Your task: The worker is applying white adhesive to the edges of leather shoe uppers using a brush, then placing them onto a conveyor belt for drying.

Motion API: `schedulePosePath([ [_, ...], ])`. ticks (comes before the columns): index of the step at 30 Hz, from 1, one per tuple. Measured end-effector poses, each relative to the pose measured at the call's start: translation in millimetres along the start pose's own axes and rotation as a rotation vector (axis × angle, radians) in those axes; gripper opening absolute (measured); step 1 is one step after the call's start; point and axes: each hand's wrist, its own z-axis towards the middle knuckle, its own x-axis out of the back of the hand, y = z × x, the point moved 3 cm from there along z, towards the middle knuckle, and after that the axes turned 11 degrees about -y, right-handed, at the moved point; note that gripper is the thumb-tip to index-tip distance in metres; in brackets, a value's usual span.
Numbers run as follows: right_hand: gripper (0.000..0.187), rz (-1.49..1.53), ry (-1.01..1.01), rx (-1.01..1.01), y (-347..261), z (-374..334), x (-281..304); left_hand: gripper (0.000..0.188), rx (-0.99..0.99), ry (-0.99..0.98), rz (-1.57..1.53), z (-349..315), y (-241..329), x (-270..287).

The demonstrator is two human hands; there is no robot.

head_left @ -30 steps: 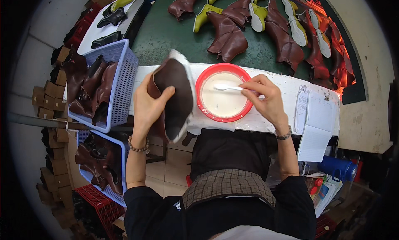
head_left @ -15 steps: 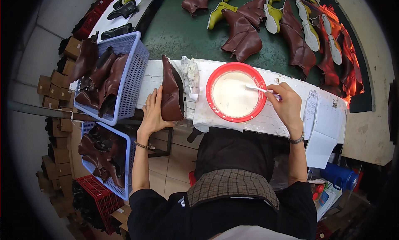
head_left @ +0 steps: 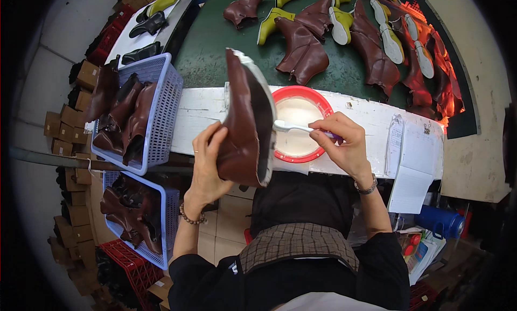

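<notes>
My left hand (head_left: 206,165) grips a brown leather boot upper (head_left: 239,141) by its left side, lifted off the bench in front of me. Its dark inner opening and pale edge face right. Between the thumb and fingers of my right hand (head_left: 344,145) is a toothbrush (head_left: 295,127) with a white neck and purple handle end. The brush head meets the upper's right edge in view; whether it touches cannot be made out. Behind the brush stands a red basin (head_left: 319,99) of creamy white liquid (head_left: 296,112), partly hidden by the upper.
On the left are two blue baskets (head_left: 165,103) of brown uppers. A green table (head_left: 215,52) beyond the white bench (head_left: 196,109) carries brown uppers (head_left: 301,50) and yellow-green boot pieces (head_left: 272,24). Papers (head_left: 412,165) hang at the bench's right, above a blue jug (head_left: 439,222).
My left hand has raised the boot upper from the bench and brought it right, toward me. My right hand has drawn the toothbrush out of the basin, leftward to the upper's edge.
</notes>
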Motion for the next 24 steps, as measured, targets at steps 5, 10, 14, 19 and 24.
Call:
schedulePosePath([
  [5,0.012,-0.152,0.109,0.031,9.0,10.3,23.8,0.095,-0.153,-0.121,-0.079,0.4,13.9,-3.3],
  [10,0.018,-0.137,0.192,0.163,12.0,40.7,41.2,0.097,-0.167,-0.101,-0.082,5.9,22.0,-6.1],
  [14,0.019,-0.08,0.088,0.165,4.5,24.4,28.7,0.102,-0.057,0.077,-0.113,18.8,23.4,-7.7],
  [19,0.021,0.031,0.061,0.16,0.7,-1.4,7.9,0.098,0.017,0.224,-0.4,31.9,15.4,-14.9],
  [24,0.022,-0.059,-0.043,0.244,-11.9,-8.6,7.1,0.099,-0.102,0.403,-0.102,44.0,2.8,-11.4],
])
